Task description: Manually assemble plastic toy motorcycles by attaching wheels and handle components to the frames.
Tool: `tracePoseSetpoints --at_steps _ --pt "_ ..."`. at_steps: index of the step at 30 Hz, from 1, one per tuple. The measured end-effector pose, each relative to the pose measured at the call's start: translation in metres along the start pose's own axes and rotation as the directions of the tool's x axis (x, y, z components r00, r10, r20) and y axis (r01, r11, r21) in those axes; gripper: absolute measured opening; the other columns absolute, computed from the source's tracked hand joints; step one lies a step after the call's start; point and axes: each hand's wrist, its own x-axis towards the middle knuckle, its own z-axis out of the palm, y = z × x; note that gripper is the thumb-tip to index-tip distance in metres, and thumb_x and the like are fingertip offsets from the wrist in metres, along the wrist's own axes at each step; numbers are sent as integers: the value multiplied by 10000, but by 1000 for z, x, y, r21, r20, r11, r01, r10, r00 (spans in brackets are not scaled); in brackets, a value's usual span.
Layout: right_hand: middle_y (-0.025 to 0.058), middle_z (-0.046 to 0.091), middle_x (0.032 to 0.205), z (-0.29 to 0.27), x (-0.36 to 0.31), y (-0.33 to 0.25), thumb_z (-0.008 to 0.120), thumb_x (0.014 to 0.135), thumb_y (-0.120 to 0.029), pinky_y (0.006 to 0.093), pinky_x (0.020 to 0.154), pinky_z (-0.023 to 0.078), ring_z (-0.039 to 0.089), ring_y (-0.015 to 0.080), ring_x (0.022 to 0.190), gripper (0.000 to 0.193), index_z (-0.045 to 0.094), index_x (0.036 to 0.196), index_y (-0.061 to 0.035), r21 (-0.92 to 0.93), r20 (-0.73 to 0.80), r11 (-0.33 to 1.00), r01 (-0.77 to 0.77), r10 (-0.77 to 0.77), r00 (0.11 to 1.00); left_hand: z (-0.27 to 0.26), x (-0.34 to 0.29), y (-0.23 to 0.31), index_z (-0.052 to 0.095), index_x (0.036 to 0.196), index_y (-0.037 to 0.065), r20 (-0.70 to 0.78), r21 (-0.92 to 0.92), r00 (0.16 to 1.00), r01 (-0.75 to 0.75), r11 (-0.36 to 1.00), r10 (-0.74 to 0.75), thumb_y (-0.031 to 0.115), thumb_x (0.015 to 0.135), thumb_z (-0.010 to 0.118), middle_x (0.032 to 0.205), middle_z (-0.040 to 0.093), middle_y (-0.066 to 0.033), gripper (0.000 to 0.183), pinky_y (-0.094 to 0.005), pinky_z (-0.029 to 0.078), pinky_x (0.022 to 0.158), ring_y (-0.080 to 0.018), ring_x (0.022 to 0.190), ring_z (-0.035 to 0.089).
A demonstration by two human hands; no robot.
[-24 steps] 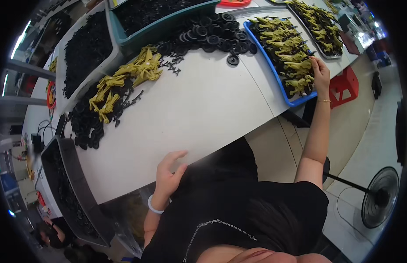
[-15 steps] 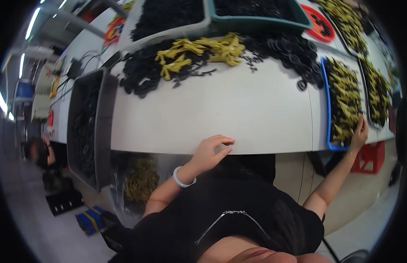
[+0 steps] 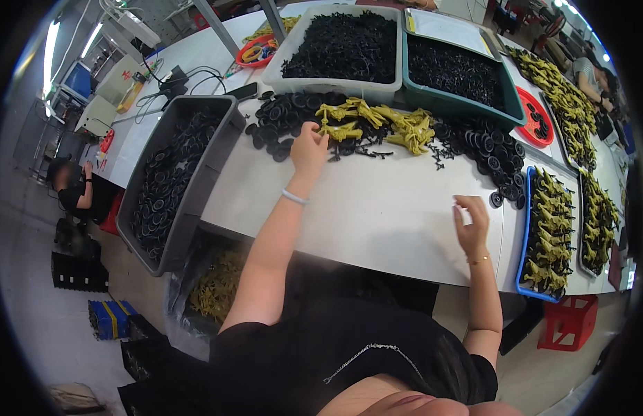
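Note:
My left hand reaches across the white table to the left end of a pile of yellow-green plastic parts. Its thumb and fingers are slightly apart at the nearest yellow-green part; whether they touch it is hard to see. Black wheels lie heaped beside that hand. Above the table's right half is my right hand, fingers loosely bent, thumb apart, holding nothing visible. To its right stands a blue tray with rows of yellow-green parts fitted with black pieces.
A grey bin of black wheels stands left. Behind the piles are a white bin and a green bin of small black parts. More black wheels lie right, near a red round tray. Other people sit far left and right.
My left hand has moved from the table's front edge forward to the yellow-green parts. The right hand has left the blue tray and come inward over the table. The view has shifted.

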Motion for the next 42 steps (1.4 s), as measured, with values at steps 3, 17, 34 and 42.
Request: tracePoseSetpoints --at_steps 3,17,34,42 --pt "94 626 820 16 7 -31 649 750 30 320 686 478 592 237 749 205 642 943 -40 82 96 997 -14 6 995 -15 -12 22 543 996 89 -136 -206 986 -118 971 91 164 771 721 689 641 -35 297 -384 476 611 -243 682 635" --pt "105 596 1110 65 -59 -43 651 786 16 265 794 512 593 145 990 584 412 1318 -2 406 314 767 -496 393 864 -6 -155 132 571 1066 42 431 -502 467 -586 635 772 62 685 638 777 569 -52 388 -361 429 651 -228 762 564" --pt "70 634 795 57 -64 -39 638 805 28 231 685 520 620 103 717 192 538 969 23 413 263 627 -661 613 745 20 -142 116 617 903 63 382 -502 628 -475 723 678 33 748 624 1034 534 -104 158 -362 469 745 -276 929 539" --pt "59 648 720 43 -37 -74 657 757 24 220 635 503 612 83 653 63 610 800 28 382 362 699 -604 488 794 -14 -165 98 654 872 62 257 -673 857 -173 719 447 -71 727 666 1067 539 -95 197 -278 502 669 -211 885 577"
